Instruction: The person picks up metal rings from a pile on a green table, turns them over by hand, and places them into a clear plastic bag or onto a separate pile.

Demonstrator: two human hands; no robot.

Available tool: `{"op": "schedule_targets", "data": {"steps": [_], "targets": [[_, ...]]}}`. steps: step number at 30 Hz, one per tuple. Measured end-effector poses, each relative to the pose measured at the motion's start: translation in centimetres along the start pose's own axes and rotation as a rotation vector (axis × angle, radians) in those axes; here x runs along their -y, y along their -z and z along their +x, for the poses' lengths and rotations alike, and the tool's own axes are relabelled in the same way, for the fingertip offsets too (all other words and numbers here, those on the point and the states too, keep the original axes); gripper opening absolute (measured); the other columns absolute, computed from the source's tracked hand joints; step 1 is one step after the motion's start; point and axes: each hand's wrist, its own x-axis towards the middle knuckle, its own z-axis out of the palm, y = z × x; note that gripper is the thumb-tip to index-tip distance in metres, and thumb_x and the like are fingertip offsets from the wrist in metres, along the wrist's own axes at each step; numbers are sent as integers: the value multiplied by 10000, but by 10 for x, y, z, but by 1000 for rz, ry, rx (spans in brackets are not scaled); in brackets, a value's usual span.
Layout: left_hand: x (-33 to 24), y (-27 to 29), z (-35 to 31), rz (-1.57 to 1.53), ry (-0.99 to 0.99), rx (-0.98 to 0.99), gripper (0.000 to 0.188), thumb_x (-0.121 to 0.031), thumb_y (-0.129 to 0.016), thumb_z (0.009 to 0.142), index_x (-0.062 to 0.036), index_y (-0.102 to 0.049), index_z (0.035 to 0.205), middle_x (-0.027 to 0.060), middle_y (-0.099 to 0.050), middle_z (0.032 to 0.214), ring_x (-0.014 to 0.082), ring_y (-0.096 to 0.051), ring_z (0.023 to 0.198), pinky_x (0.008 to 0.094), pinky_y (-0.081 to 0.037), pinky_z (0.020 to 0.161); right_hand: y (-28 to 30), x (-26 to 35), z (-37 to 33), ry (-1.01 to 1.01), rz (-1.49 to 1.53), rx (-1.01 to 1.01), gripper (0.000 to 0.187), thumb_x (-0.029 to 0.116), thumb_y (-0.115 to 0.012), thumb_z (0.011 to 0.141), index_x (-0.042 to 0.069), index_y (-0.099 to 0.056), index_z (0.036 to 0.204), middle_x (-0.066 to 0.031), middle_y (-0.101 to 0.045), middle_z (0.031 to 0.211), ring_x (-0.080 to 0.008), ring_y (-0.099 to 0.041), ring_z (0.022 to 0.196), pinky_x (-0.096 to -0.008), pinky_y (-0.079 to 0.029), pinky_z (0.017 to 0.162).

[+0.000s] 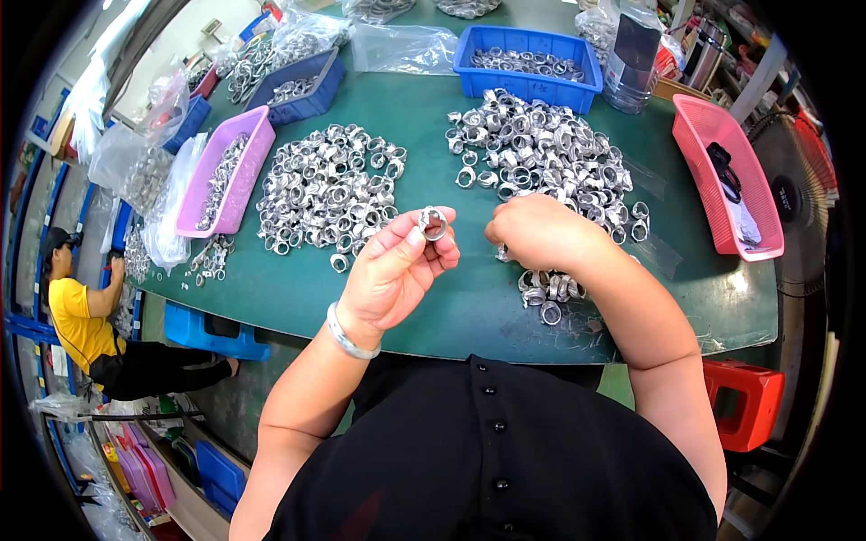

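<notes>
Between the thumb and fingers of my left hand (397,270) is a small silvery hose clamp (433,224), a ring with a lump on its band, held up above the table. My right hand (541,232) is closed, knuckles up, at the near side of the right-hand pile of hose clamps (541,149); its fingertips point down and what they grip is hidden. Another pile of hose clamps (329,185) lies to the left, beyond my left hand. A small group of clamps (552,290) sits just under my right forearm.
Blue bins (529,89) of metal parts stand along the back of the green table (424,316). A purple basket (260,144) is at left, a pink basket (722,171) at right beside a fan (785,194). A person in yellow (77,307) stands far left. A red stool (744,406) is lower right.
</notes>
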Motion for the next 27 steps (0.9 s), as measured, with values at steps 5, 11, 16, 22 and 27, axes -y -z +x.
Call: {"op": "schedule_targets", "data": {"steps": [5, 11, 16, 22, 27], "targets": [[0, 0, 0, 12, -4, -13, 305, -177, -493, 928, -3, -516, 1178, 55, -573, 962, 159, -543, 893, 318, -433, 853, -1, -1, 1, 5, 0, 4, 171, 86, -693, 645, 41, -635, 800, -124, -611, 776, -310, -609, 781, -404, -482, 667], [-1, 4, 0, -75, 25, 22, 328, -207, -469, 934, 11, -505, 1176, 73, -588, 938, 183, -563, 871, 329, -447, 840, -1, 1, 1, 2, -15, 33, 197, 74, -680, 633, 46, -641, 824, -123, -615, 794, -306, -610, 795, -402, -487, 675], [-2, 3, -1, -81, 24, 9, 327, -215, -463, 935, 12, -507, 1166, 83, -609, 918, 199, -587, 860, 337, -459, 826, -4, -1, 2, 3, -11, 27, 218, 74, -681, 632, 51, -646, 846, -119, -618, 804, -302, -610, 805, -396, -489, 687], [-16, 7, 8, 307, -115, -400, 271, -200, -470, 925, 12, -550, 1072, 68, -612, 797, 155, -582, 749, 290, -472, 710, -6, -4, 2, 10, -12, 29, 163, 79, -668, 650, 46, -631, 805, -111, -609, 787, -305, -604, 793, -402, -485, 687], [-44, 73, 9, 1295, -387, -842, 244, -164, -600, 857, 2, -585, 1036, 15, -567, 697, 93, -516, 584, 236, -424, 567, -8, -3, 4, 175, 30, -194, 163, 106, -665, 681, 36, -614, 819, -124, -584, 766, -305, -595, 778, -411, -480, 678]]}}
